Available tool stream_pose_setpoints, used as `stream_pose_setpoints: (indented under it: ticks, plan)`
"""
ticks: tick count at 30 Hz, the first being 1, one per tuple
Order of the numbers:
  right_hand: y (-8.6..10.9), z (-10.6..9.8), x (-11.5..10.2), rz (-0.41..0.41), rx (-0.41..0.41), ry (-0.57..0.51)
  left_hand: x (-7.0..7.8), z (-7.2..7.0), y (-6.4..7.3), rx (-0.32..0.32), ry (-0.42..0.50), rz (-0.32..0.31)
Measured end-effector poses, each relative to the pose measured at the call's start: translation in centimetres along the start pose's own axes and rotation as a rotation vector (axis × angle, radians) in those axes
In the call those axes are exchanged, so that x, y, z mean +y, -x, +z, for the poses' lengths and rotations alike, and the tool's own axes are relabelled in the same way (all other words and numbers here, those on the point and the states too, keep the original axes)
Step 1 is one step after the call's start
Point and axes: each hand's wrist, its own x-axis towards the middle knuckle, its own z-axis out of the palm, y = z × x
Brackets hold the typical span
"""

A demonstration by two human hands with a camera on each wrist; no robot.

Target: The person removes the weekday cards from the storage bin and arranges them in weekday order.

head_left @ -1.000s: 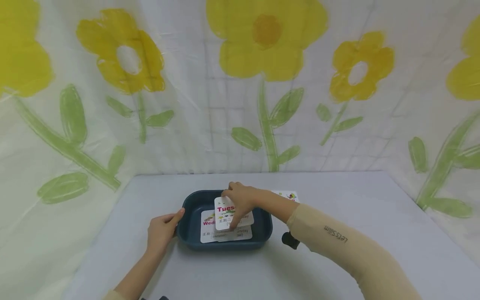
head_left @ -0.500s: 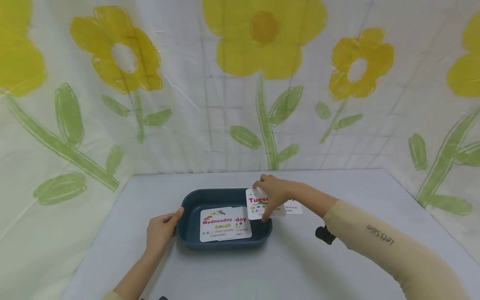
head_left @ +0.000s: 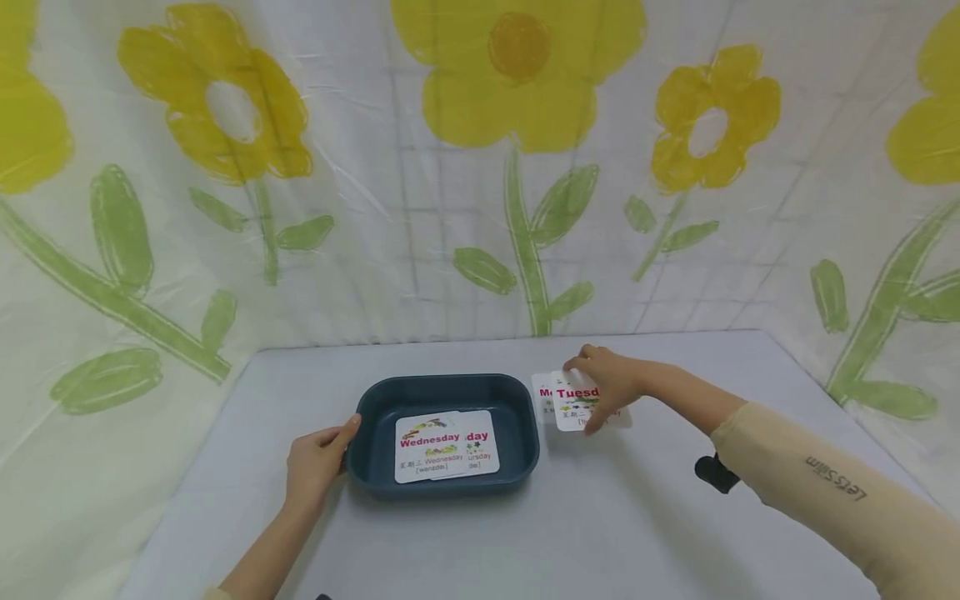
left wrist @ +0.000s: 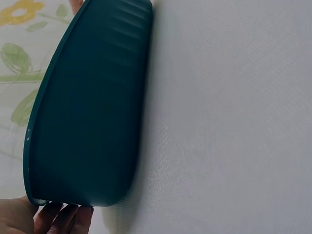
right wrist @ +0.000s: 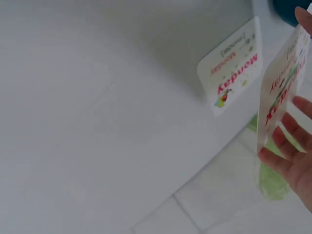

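While a beige sleeve (head_left: 840,500) w/ dark lettering covers the nearest part of the R arm, a black gadget (head_left: 716,473) sits at that wrist. L hand (head_left: 318,462) is clamped on the L end of the dk blue tray (head_left: 442,492), thumb at the rim, fingers (left wrist: 80,219) against the outside just under it. Tray rests on the white table (head_left: 450,550). On its floor lie 2 cards, face up: Wed. card (head_left: 429,450) partly on top of Thurs. card (head_left: 486,442).

Just beyond the tray's R end, R hand (head_left: 615,383) has Tue. card (head_left: 576,406) gripped b/w thumb & fingers at opp. edges, held up off the table. Mon. card (right wrist: 229,66) lies face up on the table near the tray, partly hidden by Tue. card in head view; R wrist view shows a gap b/w the two.

Behind the table: pale backdrop (head_left: 360,275) w/ big yellow flowers (head_left: 517,46) & green leaves (head_left: 485,271).
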Motion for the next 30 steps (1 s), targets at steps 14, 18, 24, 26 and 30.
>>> stream_pose_setpoints:
  ticks: [14, 18, 24, 26, 30]
  plan:
    - [0.9, 1.6, 3.8, 0.073, -0.032, -0.05, 0.0, -0.1, 0.1, -0.009, 0.007, 0.008]
    - [0.7, 2.0, 4.9, 0.097, -0.042, -0.056, 0.0, 0.0, 0.0, -0.016, 0.009, 0.002]
    - [0.3, 2.2, 6.1, 0.142, -0.038, -0.062, 0.1, -0.1, 0.1, -0.023, 0.022, -0.001]
    - [0.3, 2.3, 6.5, 0.157, -0.039, -0.062, 0.1, -0.1, 0.1, -0.029, 0.026, -0.002]
    - [-0.1, 2.6, 7.2, 0.177, -0.044, -0.06, 0.1, -0.2, 0.0, -0.032, 0.016, -0.003]
